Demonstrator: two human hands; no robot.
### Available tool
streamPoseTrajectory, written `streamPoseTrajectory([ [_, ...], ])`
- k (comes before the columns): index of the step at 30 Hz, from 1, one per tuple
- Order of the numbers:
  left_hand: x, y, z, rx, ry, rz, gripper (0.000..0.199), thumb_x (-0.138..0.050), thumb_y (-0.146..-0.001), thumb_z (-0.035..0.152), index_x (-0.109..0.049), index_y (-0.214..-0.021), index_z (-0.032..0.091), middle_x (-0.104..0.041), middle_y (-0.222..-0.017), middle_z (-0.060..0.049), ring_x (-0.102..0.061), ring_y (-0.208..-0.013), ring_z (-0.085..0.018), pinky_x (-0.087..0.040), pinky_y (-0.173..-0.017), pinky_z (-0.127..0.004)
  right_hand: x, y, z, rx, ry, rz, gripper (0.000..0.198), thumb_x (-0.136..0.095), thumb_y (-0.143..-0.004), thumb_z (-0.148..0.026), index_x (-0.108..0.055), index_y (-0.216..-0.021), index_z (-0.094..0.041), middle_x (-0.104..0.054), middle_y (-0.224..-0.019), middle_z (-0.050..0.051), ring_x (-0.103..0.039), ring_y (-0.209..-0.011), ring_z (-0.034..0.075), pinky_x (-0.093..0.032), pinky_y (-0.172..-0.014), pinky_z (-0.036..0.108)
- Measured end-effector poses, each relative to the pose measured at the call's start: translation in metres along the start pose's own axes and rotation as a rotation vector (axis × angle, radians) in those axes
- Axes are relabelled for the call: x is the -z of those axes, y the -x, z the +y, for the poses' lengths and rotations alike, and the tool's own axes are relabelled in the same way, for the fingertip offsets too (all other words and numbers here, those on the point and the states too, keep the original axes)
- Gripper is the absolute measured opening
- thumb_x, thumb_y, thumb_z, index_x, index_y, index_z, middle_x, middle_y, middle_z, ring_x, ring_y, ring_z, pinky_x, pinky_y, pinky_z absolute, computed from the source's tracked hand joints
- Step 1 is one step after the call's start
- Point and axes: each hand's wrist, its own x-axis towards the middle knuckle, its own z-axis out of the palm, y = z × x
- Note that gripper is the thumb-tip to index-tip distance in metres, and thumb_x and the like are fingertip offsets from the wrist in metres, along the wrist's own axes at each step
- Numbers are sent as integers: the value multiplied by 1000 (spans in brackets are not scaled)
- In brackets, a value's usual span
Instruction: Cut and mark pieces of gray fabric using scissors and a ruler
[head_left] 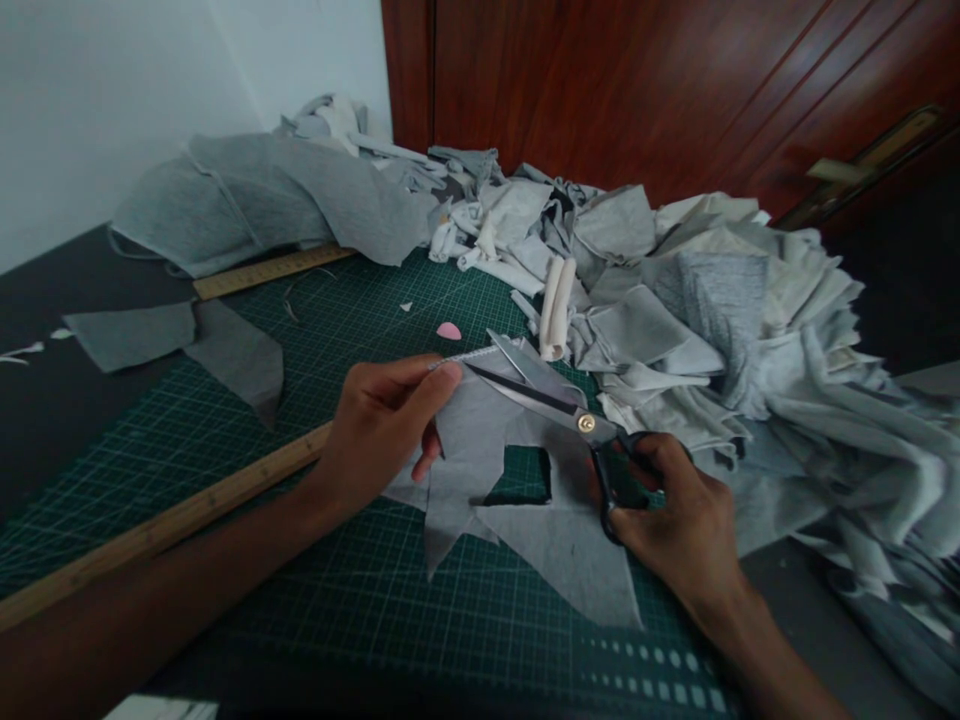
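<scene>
the left hand (390, 420) pinches the cloth (469, 430) by its far edge, mid-scene over the mat (337, 600), and i see the right hand (679, 525) gripping scissors (586, 423), blades parted at that edge, left of heaped scraps (675, 300).

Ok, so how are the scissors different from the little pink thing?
The scissors are long and pointed, while the pink piece is small and rounded on one side. The scissors are silvery and black; the pink piece looks plain pink. The right hand holds the scissors open, but the pink piece lies on the green mat.
</scene>
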Motion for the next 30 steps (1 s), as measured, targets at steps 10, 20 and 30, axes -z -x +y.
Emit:
streamPoseTrajectory([
  [10,-5,2,12,0,-48,-2,37,-61,-98,29,-58,-62,19,-43,-40,9,-40,-24,-5,-30,-24,-15,0,0,0,4,2,0,23,-67,-79,-32,-55,-97,-24,-73,-68,0,-72,-54,20,-50,-49,27],
  [20,-8,1,19,-126,-116,-8,31,-62,-98,25,-65,-69,15,-46,-50,9,-49,-28,-4,-31,-25,-11,2,-1,-1,40,64,17,22,-63,-78,-29,-55,-97,-23,-72,-67,-1,-72,-54,20,-49,-48,26],
  [30,-4,-1,17,-341,-312,3,31,-60,-98,17,-60,-67,16,-47,-57,8,-50,-33,-2,-32,-28,-10,9,-3,-1,93,96,8,23,-57,-74,-25,-53,-96,-23,-70,-65,0,-71,-51,20,-49,-48,26],
])
